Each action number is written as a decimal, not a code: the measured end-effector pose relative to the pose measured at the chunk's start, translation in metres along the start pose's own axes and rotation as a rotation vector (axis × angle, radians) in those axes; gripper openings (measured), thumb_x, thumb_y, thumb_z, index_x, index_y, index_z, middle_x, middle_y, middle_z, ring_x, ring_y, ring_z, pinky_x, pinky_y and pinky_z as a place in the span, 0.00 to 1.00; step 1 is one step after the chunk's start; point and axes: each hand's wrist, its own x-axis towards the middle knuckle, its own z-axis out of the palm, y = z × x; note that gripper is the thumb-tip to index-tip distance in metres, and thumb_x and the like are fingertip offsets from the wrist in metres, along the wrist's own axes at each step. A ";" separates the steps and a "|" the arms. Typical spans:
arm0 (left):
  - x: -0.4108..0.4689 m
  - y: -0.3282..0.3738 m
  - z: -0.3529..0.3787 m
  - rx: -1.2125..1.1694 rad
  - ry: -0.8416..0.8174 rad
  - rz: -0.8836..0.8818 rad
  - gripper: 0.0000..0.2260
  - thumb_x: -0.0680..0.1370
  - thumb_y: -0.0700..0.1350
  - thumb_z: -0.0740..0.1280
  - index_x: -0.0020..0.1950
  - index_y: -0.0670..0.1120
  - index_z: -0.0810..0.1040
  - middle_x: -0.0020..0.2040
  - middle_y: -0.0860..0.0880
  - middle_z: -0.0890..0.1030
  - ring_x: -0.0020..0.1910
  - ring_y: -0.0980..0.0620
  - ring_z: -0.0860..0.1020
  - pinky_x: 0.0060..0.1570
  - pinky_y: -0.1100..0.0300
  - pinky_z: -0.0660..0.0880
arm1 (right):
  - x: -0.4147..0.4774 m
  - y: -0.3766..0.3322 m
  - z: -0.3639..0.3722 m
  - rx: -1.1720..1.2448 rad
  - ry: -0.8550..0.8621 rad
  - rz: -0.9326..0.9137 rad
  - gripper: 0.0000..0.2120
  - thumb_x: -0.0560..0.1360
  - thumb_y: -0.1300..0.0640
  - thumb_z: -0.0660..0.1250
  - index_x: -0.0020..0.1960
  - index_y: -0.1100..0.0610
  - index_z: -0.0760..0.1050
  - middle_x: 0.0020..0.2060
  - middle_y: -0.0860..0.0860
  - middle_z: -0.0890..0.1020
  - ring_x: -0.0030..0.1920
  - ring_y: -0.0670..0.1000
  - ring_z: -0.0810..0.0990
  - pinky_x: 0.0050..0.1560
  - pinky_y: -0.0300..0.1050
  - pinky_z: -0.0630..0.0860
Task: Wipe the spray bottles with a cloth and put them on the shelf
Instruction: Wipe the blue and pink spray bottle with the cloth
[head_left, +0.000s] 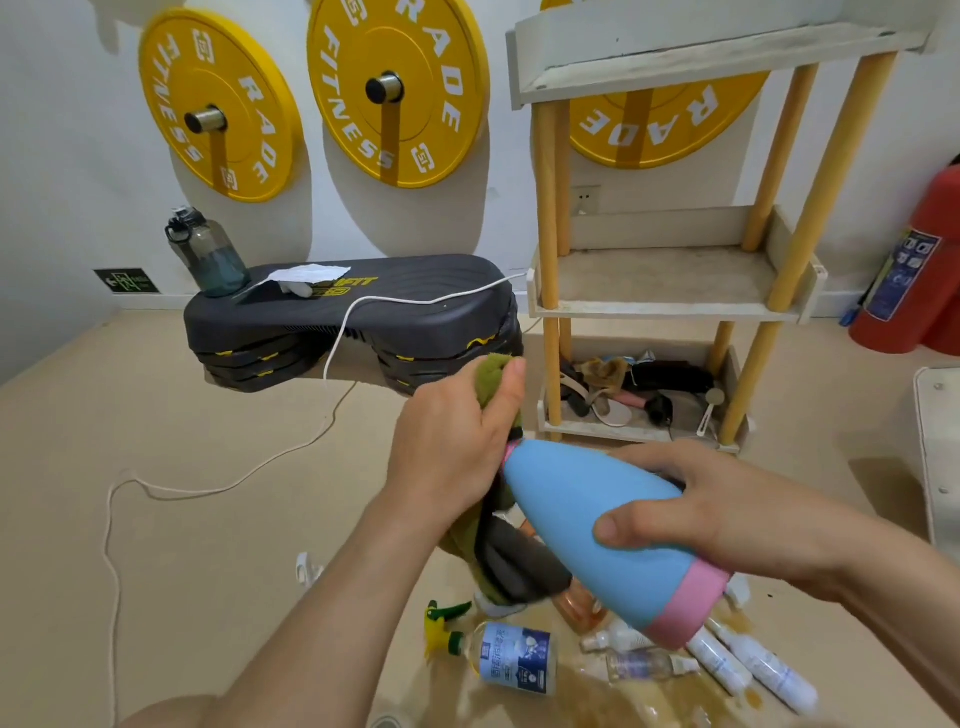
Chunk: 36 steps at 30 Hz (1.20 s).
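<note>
My right hand (727, 514) grips a blue bottle with a pink base (587, 519), held tilted in the air with its top toward my left hand. My left hand (452, 447) grips a green and grey cloth (498, 551) wrapped over the bottle's top, which is hidden. The cloth hangs down below the hand. On the floor under the bottle lie several spray bottles: a clear one with a green and yellow trigger (511, 657) and white ones (753, 665). The wooden shelf (670, 306) stands ahead at the right, its middle level bare.
The shelf's bottom level holds clutter (634, 389). A black step platform (353, 312) with a water jug (208, 254) stands at the left of the shelf. A white cord (171, 488) trails over the floor. A red fire extinguisher (919, 270) stands far right.
</note>
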 end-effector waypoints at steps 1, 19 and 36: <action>0.003 0.000 0.001 -0.016 0.018 -0.013 0.21 0.82 0.58 0.56 0.31 0.52 0.66 0.27 0.54 0.71 0.31 0.55 0.71 0.35 0.56 0.59 | -0.002 -0.001 0.001 -0.034 0.015 -0.004 0.28 0.56 0.37 0.74 0.55 0.41 0.80 0.47 0.53 0.85 0.45 0.58 0.85 0.46 0.61 0.82; 0.002 -0.001 0.013 0.018 -0.151 -0.121 0.09 0.79 0.48 0.67 0.39 0.51 0.74 0.35 0.53 0.76 0.39 0.49 0.73 0.38 0.57 0.64 | 0.002 -0.005 0.020 -0.674 0.282 0.013 0.24 0.59 0.33 0.68 0.51 0.43 0.73 0.41 0.44 0.80 0.40 0.44 0.78 0.41 0.50 0.80; 0.001 -0.017 0.024 -0.082 -0.225 -0.224 0.06 0.77 0.47 0.70 0.50 0.58 0.83 0.47 0.57 0.82 0.52 0.52 0.79 0.54 0.59 0.75 | 0.007 -0.009 0.023 -0.901 0.302 0.044 0.28 0.63 0.33 0.66 0.58 0.43 0.68 0.46 0.44 0.78 0.46 0.49 0.77 0.39 0.44 0.73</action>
